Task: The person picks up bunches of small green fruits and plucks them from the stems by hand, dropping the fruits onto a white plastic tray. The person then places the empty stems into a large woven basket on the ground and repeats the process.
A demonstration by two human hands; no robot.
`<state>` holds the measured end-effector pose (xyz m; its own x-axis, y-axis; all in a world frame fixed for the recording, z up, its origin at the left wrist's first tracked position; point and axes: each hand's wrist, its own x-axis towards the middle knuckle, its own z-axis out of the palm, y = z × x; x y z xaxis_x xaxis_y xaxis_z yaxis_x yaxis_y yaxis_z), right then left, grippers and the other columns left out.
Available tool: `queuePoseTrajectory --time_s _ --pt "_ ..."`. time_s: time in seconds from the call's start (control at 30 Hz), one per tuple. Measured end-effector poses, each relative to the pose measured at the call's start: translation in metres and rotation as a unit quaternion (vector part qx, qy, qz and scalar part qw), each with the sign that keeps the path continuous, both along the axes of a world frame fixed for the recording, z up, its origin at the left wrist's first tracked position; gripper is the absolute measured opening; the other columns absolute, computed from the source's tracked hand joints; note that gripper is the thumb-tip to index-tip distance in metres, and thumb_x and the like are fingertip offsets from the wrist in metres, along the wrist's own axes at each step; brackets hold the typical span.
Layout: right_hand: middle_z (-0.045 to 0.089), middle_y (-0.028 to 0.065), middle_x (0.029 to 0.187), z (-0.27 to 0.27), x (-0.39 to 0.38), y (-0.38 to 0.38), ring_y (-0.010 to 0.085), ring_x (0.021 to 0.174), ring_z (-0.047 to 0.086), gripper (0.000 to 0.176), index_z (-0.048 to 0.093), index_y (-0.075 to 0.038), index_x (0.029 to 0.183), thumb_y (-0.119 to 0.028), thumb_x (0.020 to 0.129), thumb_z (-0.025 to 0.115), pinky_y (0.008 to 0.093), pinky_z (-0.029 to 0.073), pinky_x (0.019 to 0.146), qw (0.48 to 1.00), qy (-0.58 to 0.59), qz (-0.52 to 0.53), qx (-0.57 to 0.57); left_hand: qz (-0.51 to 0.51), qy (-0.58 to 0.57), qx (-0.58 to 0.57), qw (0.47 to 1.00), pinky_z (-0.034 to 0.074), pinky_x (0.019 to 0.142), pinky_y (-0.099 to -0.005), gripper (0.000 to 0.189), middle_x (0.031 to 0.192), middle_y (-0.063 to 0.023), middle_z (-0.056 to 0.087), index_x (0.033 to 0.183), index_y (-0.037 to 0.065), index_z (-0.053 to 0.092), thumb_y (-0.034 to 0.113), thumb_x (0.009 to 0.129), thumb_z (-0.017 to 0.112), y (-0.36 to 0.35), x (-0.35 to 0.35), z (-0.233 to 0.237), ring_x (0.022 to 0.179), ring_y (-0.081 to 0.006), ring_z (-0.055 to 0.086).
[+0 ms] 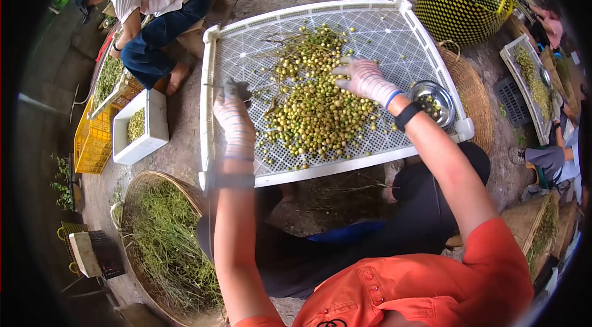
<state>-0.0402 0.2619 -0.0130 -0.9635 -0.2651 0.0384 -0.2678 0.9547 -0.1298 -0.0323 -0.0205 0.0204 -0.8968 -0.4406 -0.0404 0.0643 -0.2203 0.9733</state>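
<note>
A white plastic mesh tray [296, 174] lies across my lap, bearing a heap of small round yellow-green fruits [320, 114] mixed with thin brown stems [287, 49]. My left hand [233, 114], in a striped glove with grey fingertips, is over the tray's left side. Its fingers are closed, and a thin dark stem seems to stick out from them. My right hand [368, 80], gloved alike, reaches onto the right edge of the heap with its fingers apart. Below its wrist a metal bowl [447, 95] holding a few fruits sits in the tray's right corner.
A wicker basket [132, 194] of green stalks stands at lower left. Beyond it are a white box [140, 148] and a yellow crate [92, 145]. A person [148, 12] bends over another tray. A yellow-black woven basket [459, 0] and more trays stand at right.
</note>
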Motion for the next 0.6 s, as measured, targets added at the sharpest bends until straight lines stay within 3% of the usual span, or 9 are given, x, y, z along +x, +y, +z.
queuePoseTrajectory --time_s 0.07,0.13,0.2,0.27,0.37,0.4,0.53,0.57,0.6 --pt "0.048 0.0103 0.127 0.004 -0.005 -0.037 0.0255 0.117 0.046 0.061 0.054 -0.017 0.119 -0.06 0.076 0.051 0.0389 0.036 0.097 0.996 -0.052 -0.04 -0.067 -0.015 0.012 0.007 1.0 0.042 0.048 -0.0248 0.028 0.064 -0.0033 0.057 0.079 0.005 0.056 0.032 0.088 0.055 0.001 0.0 -0.017 0.051 -0.0119 0.049" --pt "0.047 0.0127 0.128 -0.006 -0.015 -0.077 0.0276 0.121 0.042 0.078 0.047 -0.011 0.126 -0.068 0.072 0.051 0.0399 0.033 0.099 0.995 -0.031 -0.078 -0.048 -0.042 -0.003 0.019 0.999 0.041 0.046 -0.0249 0.028 0.064 -0.0037 0.057 0.081 0.005 0.055 0.031 0.088 0.055 0.0 0.001 -0.03 0.051 -0.0118 0.048" --pt "0.045 0.0149 0.13 -0.004 -0.026 -0.113 0.0286 0.123 0.038 0.091 0.041 -0.006 0.129 -0.073 0.068 0.05 0.0407 0.031 0.1 0.984 -0.105 -0.131 -0.054 -0.029 -0.023 0.013 0.999 0.04 0.044 -0.0246 0.026 0.065 -0.0025 0.057 0.084 0.006 0.056 0.03 0.09 0.052 0.004 0.004 -0.031 0.048 -0.0104 0.045" --pt "0.051 0.0128 0.125 -0.017 -0.039 -0.139 0.0249 0.118 0.045 0.081 0.055 -0.008 0.117 -0.072 0.067 0.053 0.0416 0.034 0.097 0.98 -0.144 -0.133 -0.027 -0.01 -0.052 -0.009 0.999 0.038 0.043 -0.0239 0.025 0.066 -0.0016 0.057 0.082 0.008 0.055 0.031 0.09 0.051 0.003 0.004 -0.038 0.047 -0.0087 0.043" --pt "0.063 0.0077 0.107 -0.026 -0.047 -0.159 0.0228 0.104 0.057 0.051 0.064 -0.012 0.105 -0.053 0.079 0.052 0.0397 0.04 0.091 0.981 -0.165 -0.097 0.014 -0.026 -0.098 -0.025 0.995 0.035 0.043 -0.0228 0.026 0.068 0.0002 0.057 0.087 0.008 0.059 0.032 0.091 0.049 0.0 0.007 -0.042 0.048 -0.007 0.041" --pt "0.063 0.0077 0.107 -0.026 -0.053 -0.16 0.0228 0.104 0.057 0.051 0.064 -0.012 0.105 -0.053 0.079 0.052 0.0397 0.04 0.091 0.981 -0.167 -0.092 0.016 -0.028 -0.111 -0.026 0.993 0.034 0.044 -0.0223 0.027 0.068 0.001 0.057 0.089 0.008 0.06 0.032 0.091 0.048 -0.001 0.006 -0.045 0.049 -0.0069 0.04" --pt "0.062 0.0117 0.103 -0.03 -0.053 -0.14 0.0315 0.093 0.059 0.035 0.062 -0.01 0.099 -0.038 0.079 0.056 0.0394 0.046 0.083 0.97 -0.159 -0.088 -0.164 -0.07 -0.149 -0.037 0.986 0.035 0.055 -0.0233 0.029 0.076 -0.0011 0.059 0.093 0.0 0.06 0.027 0.083 0.064 0.009 0.002 -0.042 0.061 -0.0076 0.042" --pt "0.063 0.0122 0.099 -0.03 -0.049 -0.134 0.032 0.091 0.059 0.034 0.062 -0.009 0.096 -0.038 0.079 0.056 0.0403 0.046 0.081 0.98 -0.116 -0.059 -0.154 -0.099 -0.146 -0.106 0.979 0.029 0.04 -0.0231 0.048 0.061 0.0032 0.048 0.098 0.004 0.059 0.041 0.071 0.073 0.009 -0.003 -0.056 0.043 -0.0069 0.035" --pt "0.063 0.0126 0.096 -0.023 -0.04 -0.13 0.0325 0.09 0.059 0.034 0.062 -0.008 0.094 -0.037 0.079 0.056 0.0411 0.047 0.079 0.986 -0.072 -0.029 -0.145 -0.139 -0.146 -0.072 0.977 0.03 0.04 -0.0226 0.053 0.061 0.0035 0.046 0.101 0.003 0.057 0.043 0.071 0.073 0.018 0.004 -0.039 0.043 -0.0069 0.035"
